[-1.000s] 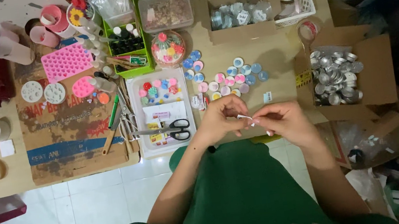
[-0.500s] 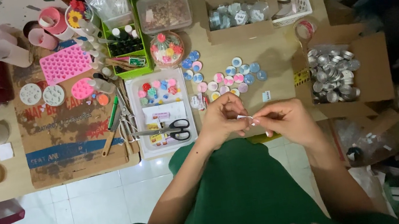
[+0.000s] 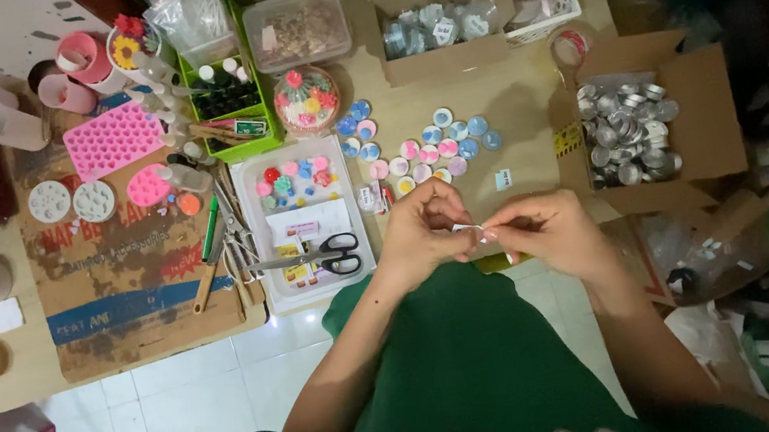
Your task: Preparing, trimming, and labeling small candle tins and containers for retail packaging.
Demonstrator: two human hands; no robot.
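White paper strip [image 3: 467, 228], small and thin, pinched between two hands above the tan table edge [image 3: 516, 152].
Left hand [image 3: 422, 231] and right hand [image 3: 547, 228] each close thumb and fingertips on it, just beside black-handled scissors [image 3: 319, 252] in a white tray [image 3: 251, 227].

Tiny white piece [image 3: 466, 227] between fingertips, too small and blurred to identify.

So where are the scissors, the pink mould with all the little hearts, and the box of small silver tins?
scissors [image 3: 334, 250], head view, on the black handles.
pink heart mould [image 3: 113, 139], head view, middle of its face.
cardboard box of silver tins [image 3: 706, 116], head view, on its bare right flap.
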